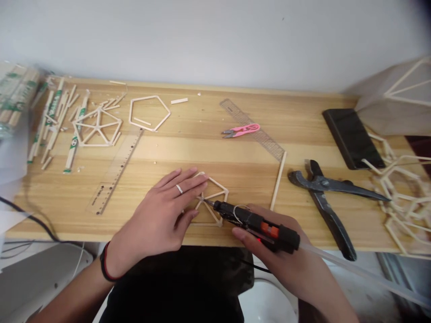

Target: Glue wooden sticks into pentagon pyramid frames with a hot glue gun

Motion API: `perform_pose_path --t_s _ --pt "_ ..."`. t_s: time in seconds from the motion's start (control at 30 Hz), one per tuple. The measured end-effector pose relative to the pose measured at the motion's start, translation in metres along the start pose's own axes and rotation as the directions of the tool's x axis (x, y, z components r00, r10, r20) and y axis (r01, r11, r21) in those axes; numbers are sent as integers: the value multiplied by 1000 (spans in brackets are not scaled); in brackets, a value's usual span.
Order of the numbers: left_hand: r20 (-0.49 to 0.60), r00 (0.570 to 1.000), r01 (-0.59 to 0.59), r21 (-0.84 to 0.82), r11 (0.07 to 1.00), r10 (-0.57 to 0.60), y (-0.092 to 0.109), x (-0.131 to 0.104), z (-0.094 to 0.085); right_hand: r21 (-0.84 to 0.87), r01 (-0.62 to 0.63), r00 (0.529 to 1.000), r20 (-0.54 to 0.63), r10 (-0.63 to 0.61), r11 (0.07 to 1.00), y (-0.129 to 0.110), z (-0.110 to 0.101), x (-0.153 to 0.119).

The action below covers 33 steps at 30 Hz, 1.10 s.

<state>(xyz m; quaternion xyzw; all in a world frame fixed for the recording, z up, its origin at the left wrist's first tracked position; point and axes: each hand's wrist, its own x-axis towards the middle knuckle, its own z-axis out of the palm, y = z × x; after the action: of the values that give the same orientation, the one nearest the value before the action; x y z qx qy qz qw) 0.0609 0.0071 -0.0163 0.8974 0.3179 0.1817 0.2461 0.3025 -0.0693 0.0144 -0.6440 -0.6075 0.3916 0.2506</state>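
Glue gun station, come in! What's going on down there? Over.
Right grip holding glue gun, nozzle at middle of stick frame. Left grip spread over stick frame, close to nozzle. Black tool off to the right, clear of stick frame.

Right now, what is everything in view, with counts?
Table: 1, light wood, centre
Spoked frames: 2, pale, left and front centre
Plain pentagon: 1, pale, upper left
Glue gun: 1, black-orange, front centre
Glue stick: 1, translucent, gun's rear
Wrapped sticks: many, pale with green, far left
Loose sticks: many, pale, mostly left
Rulers: 2, clear, left and rear centre
Snips: 1, pink, across rear ruler
Cutters: 1, black, right
Flat slab: 1, black, rear right
Stick framework: count unclear, pale, far right
Cables: several, black, left and below
Round object: 1, white, below table
Ring: 1, silver, left hand
Wristband: 1, black-red, left wrist
Left hand: 1, bare, on front frame
Right hand: 1, bare, holding glue gun
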Motion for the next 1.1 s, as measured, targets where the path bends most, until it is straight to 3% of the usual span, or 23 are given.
perform_pose_path --t_s 0.93,1.1 --pt "-43 999 -15 -26 1000 14 0 1 -1 -24 58 995 -79 -60 998 9 5 -4" --pt "-84 996 -14 -61 998 9 -2 0 0 3 152 976 -161 -150 988 14 7 -7"
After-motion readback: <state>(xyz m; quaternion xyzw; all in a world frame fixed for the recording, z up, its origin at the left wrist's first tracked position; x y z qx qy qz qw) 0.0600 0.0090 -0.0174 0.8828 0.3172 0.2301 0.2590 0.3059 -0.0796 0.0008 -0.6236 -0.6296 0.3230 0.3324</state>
